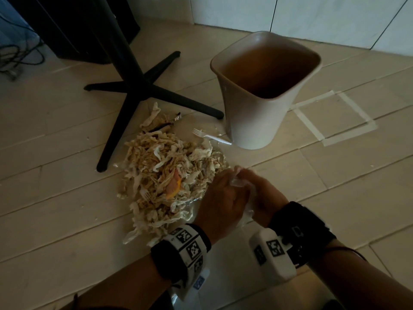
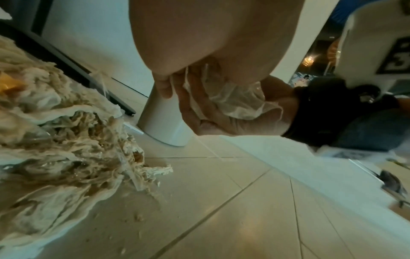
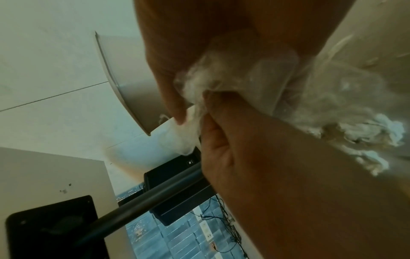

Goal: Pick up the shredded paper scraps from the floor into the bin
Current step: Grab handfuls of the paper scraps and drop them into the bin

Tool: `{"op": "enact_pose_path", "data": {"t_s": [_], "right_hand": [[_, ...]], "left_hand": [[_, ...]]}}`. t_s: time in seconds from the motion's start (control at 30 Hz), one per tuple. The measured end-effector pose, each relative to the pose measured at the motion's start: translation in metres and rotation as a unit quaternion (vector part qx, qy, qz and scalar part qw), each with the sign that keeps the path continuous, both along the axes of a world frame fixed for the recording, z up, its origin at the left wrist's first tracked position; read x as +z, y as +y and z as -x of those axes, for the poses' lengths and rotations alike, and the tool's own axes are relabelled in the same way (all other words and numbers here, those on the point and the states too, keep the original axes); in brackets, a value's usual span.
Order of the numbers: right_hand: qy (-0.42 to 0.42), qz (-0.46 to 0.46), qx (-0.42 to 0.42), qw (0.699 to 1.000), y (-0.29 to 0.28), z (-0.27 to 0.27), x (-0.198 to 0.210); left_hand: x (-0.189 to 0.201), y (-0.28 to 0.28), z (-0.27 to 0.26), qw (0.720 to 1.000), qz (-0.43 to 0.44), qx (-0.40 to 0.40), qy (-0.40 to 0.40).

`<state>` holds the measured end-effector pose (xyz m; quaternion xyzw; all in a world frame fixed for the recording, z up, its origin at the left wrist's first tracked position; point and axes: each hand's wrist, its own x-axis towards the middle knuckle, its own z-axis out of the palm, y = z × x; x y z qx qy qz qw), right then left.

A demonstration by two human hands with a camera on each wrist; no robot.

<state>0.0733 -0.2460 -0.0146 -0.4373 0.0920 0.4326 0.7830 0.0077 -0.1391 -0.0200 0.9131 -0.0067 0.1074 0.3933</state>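
- Pale tiled floor (image 1: 290,220): everything sits on it; a taped square outline (image 1: 335,117) lies to the right of the bin
- Black cross-shaped table base (image 1: 143,90): one foot ends just beside the bin, another runs along the left edge of the scraps
- Tall beige plastic bin (image 1: 257,121): upright, mouth open, no scraps visible inside; it stands just beyond the pile
- Heap of tan and white shredded paper scraps (image 1: 165,175): on the floor between the table base and your hands, mixed with clear film and an orange bit; the task's material looks wholly uncollected
- Your left hand (image 1: 220,195) and right hand (image 1: 261,193): together at the pile's right edge, touching each other. Both sets of fingers curl and pinch a crumpled piece of thin clear plastic (image 1: 238,182), possibly a glove; I cannot tell which
- White plastic fork (image 1: 210,136): flat on the floor, handle tip near the bin's base
- Step, as I judge it: preparation, no gathering begun
- Next move calls for settling the plastic, then scooping a handful with both hands and lifting it over the bin's rim
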Motion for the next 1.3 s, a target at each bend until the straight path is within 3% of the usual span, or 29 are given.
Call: {"op": "enact_pose_path", "data": {"t_s": [0.13, 0.27, 0.33, 0.4, 0.5, 0.57, 0.73, 0.9, 1.07, 1.2, 1.3], "right_hand": [[-0.049, -0.007, -0.048, 0.998, 0.001, -0.008, -0.002], [-0.156, -0.002, -0.077, 0.985, -0.002, -0.026, 0.017], [-0.201, 0.057, -0.093, 0.974, -0.004, -0.038, 0.033], [-0.247, 0.110, -0.107, 0.957, -0.005, -0.055, 0.054], [-0.252, 0.029, -0.092, 0.963, 0.000, -0.080, 0.093], [-0.246, 0.027, -0.120, 0.961, 0.008, -0.094, 0.117], [-0.368, 0.208, -0.196, 0.885, 0.030, -0.135, 0.158], [-0.367, 0.205, -0.148, 0.895, 0.045, -0.172, 0.189], [-0.340, 0.192, -0.113, 0.914, 0.045, -0.222, 0.174], [-0.331, 0.252, -0.116, 0.902, 0.054, -0.227, 0.149], [-0.362, 0.334, -0.096, 0.865, 0.058, -0.240, 0.125]], "left_hand": [[0.009, 0.009, -0.010, 0.987, 0.149, -0.026, 0.055], [0.015, 0.023, -0.010, 0.963, 0.233, -0.049, 0.129], [0.016, 0.034, -0.012, 0.955, 0.262, -0.034, 0.132], [0.013, 0.048, -0.012, 0.960, 0.245, -0.016, 0.134], [0.001, 0.066, -0.008, 0.972, 0.179, 0.016, 0.149], [-0.007, 0.075, -0.006, 0.977, 0.143, 0.028, 0.156], [-0.017, 0.091, -0.002, 0.981, 0.108, 0.029, 0.158], [-0.024, 0.106, -0.011, 0.981, 0.099, 0.042, 0.161], [-0.022, 0.131, -0.025, 0.984, 0.053, 0.051, 0.161], [-0.023, 0.160, -0.039, 0.985, 0.028, 0.056, 0.162], [-0.019, 0.183, -0.057, 0.988, -0.001, 0.073, 0.136]]}}
